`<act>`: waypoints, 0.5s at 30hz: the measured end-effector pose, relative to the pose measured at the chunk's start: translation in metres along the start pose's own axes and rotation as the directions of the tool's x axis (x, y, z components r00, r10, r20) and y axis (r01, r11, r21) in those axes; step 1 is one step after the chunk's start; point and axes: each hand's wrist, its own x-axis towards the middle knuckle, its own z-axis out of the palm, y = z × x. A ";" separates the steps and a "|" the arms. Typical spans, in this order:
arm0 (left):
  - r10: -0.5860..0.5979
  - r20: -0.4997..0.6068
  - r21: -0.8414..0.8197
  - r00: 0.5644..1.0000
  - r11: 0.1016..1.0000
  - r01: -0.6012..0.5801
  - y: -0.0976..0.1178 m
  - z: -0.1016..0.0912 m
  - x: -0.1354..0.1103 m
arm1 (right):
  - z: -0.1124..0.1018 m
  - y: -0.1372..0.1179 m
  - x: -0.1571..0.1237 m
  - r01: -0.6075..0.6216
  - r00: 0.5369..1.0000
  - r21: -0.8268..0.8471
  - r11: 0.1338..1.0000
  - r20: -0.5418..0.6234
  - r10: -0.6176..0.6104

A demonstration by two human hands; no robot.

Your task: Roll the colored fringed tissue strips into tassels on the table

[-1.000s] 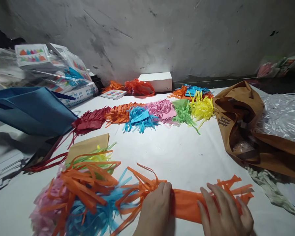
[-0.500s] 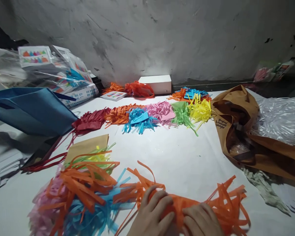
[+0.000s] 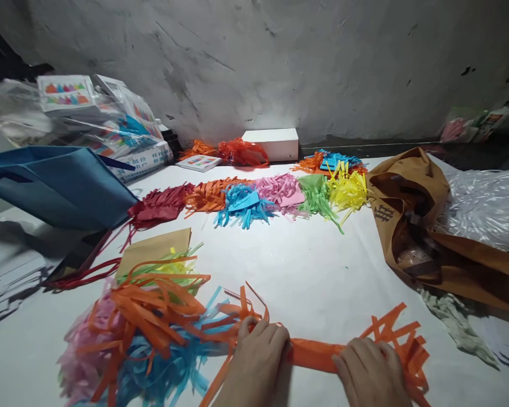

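Observation:
An orange tissue paper tassel (image 3: 314,355) lies across the front of the white table, folded to a narrow flat band in its middle, with cut strips fanning out at both ends. My left hand (image 3: 261,353) is closed on the band's left part, knuckles up, fingertips hidden. On its right part my right hand (image 3: 370,370) is closed in the same way, beside the right-hand fringe. Left of my left hand is a loose heap of fringed tissue: orange strips (image 3: 156,305) on top, blue strips (image 3: 152,367) below, pink strips (image 3: 89,350) at the side.
A row of fringed tissue bundles, among them a pink one (image 3: 280,189), crosses the table's middle. A brown cloth bag (image 3: 407,169) and a bundle of clear plastic (image 3: 487,209) are at right. The blue bag (image 3: 59,186) stands left; a white box (image 3: 271,144) sits by the wall.
My hands have moved apart along the orange tassel, the right one further right. Its middle, bunched before, now lies as a flatter, narrower band between them.

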 end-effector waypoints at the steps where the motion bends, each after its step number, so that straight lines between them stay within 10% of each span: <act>1: -0.025 -0.003 0.014 1.000 1.000 0.025 0.001 0.000 0.002 | 0.000 0.001 0.001 -0.005 1.000 -0.071 0.997 0.029 0.007; 7: -0.067 -0.037 -0.002 0.997 0.998 0.067 0.004 0.001 0.007 | -0.002 -0.006 0.013 -0.084 0.996 -0.182 0.980 -0.047 0.077; 15: -0.034 -0.147 -0.034 0.989 0.999 0.029 0.005 -0.010 0.008 | 0.012 -0.023 0.018 0.231 0.966 0.049 0.972 -0.132 -0.223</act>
